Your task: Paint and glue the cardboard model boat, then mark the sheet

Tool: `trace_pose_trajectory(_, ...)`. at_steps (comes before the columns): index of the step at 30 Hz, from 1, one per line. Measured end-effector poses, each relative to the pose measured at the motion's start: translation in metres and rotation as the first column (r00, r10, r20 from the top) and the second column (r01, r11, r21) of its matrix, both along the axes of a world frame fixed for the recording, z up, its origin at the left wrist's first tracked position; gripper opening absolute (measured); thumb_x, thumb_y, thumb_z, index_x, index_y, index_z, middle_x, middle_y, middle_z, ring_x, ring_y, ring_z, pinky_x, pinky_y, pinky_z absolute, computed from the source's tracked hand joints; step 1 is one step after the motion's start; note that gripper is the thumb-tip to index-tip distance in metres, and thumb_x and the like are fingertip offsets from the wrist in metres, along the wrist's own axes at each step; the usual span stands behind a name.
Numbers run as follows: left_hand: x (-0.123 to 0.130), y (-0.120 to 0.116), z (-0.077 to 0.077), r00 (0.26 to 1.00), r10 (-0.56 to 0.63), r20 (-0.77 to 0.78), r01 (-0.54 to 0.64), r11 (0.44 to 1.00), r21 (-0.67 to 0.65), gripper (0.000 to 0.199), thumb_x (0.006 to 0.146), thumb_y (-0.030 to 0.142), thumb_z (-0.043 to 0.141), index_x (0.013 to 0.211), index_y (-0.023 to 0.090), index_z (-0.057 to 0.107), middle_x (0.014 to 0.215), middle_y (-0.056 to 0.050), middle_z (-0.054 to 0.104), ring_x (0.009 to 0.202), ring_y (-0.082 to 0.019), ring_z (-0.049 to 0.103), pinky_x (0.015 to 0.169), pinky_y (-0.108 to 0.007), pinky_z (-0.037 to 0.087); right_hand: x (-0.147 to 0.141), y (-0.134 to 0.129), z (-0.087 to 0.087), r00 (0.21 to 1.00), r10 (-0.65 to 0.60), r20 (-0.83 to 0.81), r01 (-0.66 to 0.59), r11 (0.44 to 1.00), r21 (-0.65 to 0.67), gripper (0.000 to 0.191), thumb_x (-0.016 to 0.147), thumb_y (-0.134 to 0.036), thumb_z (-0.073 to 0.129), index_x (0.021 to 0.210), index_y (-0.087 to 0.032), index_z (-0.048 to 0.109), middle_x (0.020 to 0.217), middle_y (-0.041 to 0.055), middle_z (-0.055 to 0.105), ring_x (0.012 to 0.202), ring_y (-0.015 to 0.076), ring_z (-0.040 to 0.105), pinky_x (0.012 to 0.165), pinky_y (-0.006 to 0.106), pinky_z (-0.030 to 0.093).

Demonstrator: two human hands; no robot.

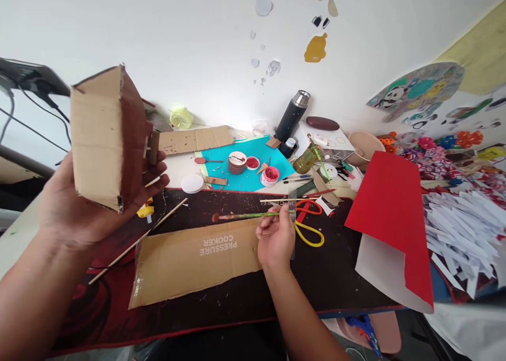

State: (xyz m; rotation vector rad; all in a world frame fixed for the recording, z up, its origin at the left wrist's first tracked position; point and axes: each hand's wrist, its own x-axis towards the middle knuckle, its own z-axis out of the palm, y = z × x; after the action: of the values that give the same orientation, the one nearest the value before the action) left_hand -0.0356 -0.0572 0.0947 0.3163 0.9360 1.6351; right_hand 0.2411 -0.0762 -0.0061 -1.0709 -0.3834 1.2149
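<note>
Cradles an angular, hull-like cardboard model (98,139) in the left hand (69,208), raised at the left above the dark, red-edged mat (316,287). Rests low against the palm, with fingers curled around the right-hand side, close to a small brown block (153,147) jutting there. Shows a broad, bare-tan face with dark smudges at edges and corners; turns reddish-brown with paint on the adjoining side. Pinches in the right hand (276,240) a slim, green-handled paintbrush (245,215) with brown-coated bristles, aimed leftward, well apart from the model.
</note>
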Motion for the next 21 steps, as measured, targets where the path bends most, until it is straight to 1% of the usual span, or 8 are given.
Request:
trace_pose_trajectory(2,-0.007,-0.002,-0.001,1.000,-0.023,0.008,0.023,0.998,0.067,0.057,0.110,0.051,0.039,0.150,0.024,0.069,0.120,-0.014,0.087,0.090,-0.033,0.084,0.070,-0.050,0.075,-0.010,-0.016,0.001,0.997,0.075,-0.018,-0.075,0.997,0.001,0.061,0.080,-0.079,0.086,0.076,-0.023,0.064,0.049,-0.0053,0.060,0.038,0.0134,0.055,0.037,0.023,0.040)
trace_pose_trajectory(4,-0.012,-0.003,-0.002,0.999,-0.039,0.008,0.037,0.992,0.123,0.055,0.110,0.052,0.043,0.152,0.027,0.068,0.130,-0.012,0.085,0.094,-0.032,0.084,0.073,-0.049,0.075,-0.026,-0.036,-0.002,0.981,0.190,-0.029,-0.191,0.982,-0.014,0.063,0.085,-0.083,0.080,0.077,-0.023,0.064,0.048,-0.0046,0.060,0.036,0.0144,0.055,0.036,0.023,0.040)
trace_pose_trajectory(6,-0.013,-0.003,-0.003,0.999,-0.031,0.012,0.029,0.993,0.114,0.055,0.111,0.052,0.042,0.152,0.026,0.068,0.129,-0.012,0.085,0.094,-0.032,0.084,0.074,-0.049,0.075,-0.045,-0.053,-0.007,0.952,0.303,-0.051,-0.305,0.952,-0.033,0.066,0.088,-0.087,0.074,0.077,-0.022,0.065,0.046,-0.0040,0.060,0.032,0.0135,0.051,0.036,0.023,0.039)
trace_pose_trajectory(8,-0.010,-0.002,-0.004,1.000,-0.015,0.012,0.014,0.998,0.062,0.058,0.112,0.052,0.036,0.150,0.022,0.069,0.119,-0.014,0.086,0.091,-0.033,0.084,0.071,-0.049,0.074,-0.060,-0.060,-0.013,0.931,0.361,-0.051,-0.363,0.931,-0.036,0.069,0.089,-0.089,0.072,0.077,-0.021,0.066,0.046,-0.0030,0.061,0.033,0.0138,0.054,0.038,0.023,0.039)
trace_pose_trajectory(12,-0.004,-0.001,-0.006,1.000,-0.024,-0.006,0.024,0.999,0.040,0.056,0.112,0.049,0.034,0.147,0.024,0.071,0.115,-0.013,0.087,0.087,-0.031,0.084,0.071,-0.047,0.075,-0.072,-0.047,-0.019,0.957,0.291,-0.005,-0.291,0.956,-0.035,0.071,0.086,-0.090,0.073,0.076,-0.021,0.065,0.047,-0.0041,0.060,0.036,0.0131,0.056,0.040,0.022,0.039)
trace_pose_trajectory(16,-0.005,-0.002,-0.006,0.999,-0.029,0.013,0.029,0.999,0.017,0.056,0.111,0.047,0.037,0.150,0.024,0.070,0.124,-0.014,0.086,0.090,-0.032,0.084,0.072,-0.048,0.075,-0.064,-0.023,-0.018,0.977,0.208,0.036,-0.207,0.978,-0.033,0.068,0.087,-0.088,0.073,0.079,-0.021,0.065,0.048,-0.0057,0.059,0.038,0.0128,0.056,0.041,0.023,0.041)
trace_pose_trajectory(19,-0.004,-0.001,-0.005,0.999,-0.040,0.024,0.040,0.999,-0.003,0.060,0.113,0.047,0.032,0.152,0.020,0.068,0.124,-0.016,0.085,0.089,-0.032,0.084,0.069,-0.049,0.075,-0.061,-0.010,-0.018,0.985,0.170,0.034,-0.169,0.985,-0.036,0.067,0.086,-0.088,0.075,0.081,-0.021,0.066,0.049,-0.0068,0.059,0.038,0.0118,0.054,0.041,0.022,0.040)
trace_pose_trajectory(21,0.000,0.000,-0.003,0.999,-0.047,0.012,0.047,0.999,0.007,0.060,0.114,0.047,0.029,0.152,0.021,0.068,0.123,-0.015,0.086,0.088,-0.032,0.084,0.067,-0.048,0.075,-0.062,-0.002,-0.018,0.988,0.150,0.027,-0.149,0.988,-0.029,0.067,0.085,-0.087,0.075,0.080,-0.022,0.065,0.048,-0.0070,0.058,0.038,0.0119,0.054,0.041,0.023,0.040)
